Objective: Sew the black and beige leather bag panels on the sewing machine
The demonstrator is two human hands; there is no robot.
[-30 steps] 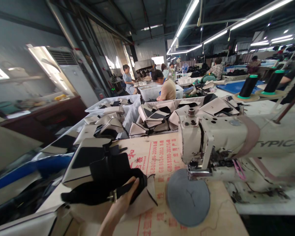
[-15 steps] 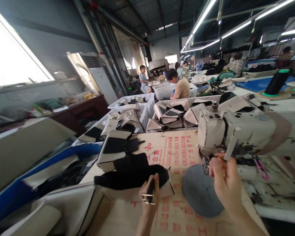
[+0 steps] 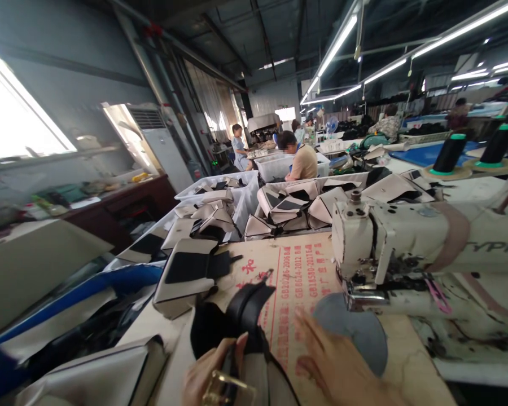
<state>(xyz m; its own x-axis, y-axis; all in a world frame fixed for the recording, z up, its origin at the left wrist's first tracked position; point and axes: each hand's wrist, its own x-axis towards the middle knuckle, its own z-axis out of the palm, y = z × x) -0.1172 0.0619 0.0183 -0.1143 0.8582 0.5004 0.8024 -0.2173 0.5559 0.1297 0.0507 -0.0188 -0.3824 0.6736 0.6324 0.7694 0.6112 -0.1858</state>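
Note:
My left hand [image 3: 209,375] grips a black strap [image 3: 248,310] at the bottom of the view, with a brass buckle [image 3: 226,392] showing beside the fingers. The strap belongs to a beige and black fabric piece that runs out of the lower edge. My right hand [image 3: 334,366] is blurred, with its fingers spread and holding nothing. It hovers just in front of a grey round disc [image 3: 355,332] below the needle area of a cream sewing machine [image 3: 364,237]. Another beige panel with a black patch [image 3: 186,276] lies on the printed cardboard sheet [image 3: 296,276].
White bins [image 3: 211,194] full of beige and black panels stand beyond the table, and a blue-edged bin [image 3: 68,299] lies to the left. Thread cones [image 3: 449,153] stand behind the machine. Several co-workers sit farther back, and a wooden counter [image 3: 122,206] runs along the wall.
My right hand has dropped from beside the machine's needle area and spread its fingers. My left hand has lifted the black strap and drawn it nearer to me, with the buckle lower in view.

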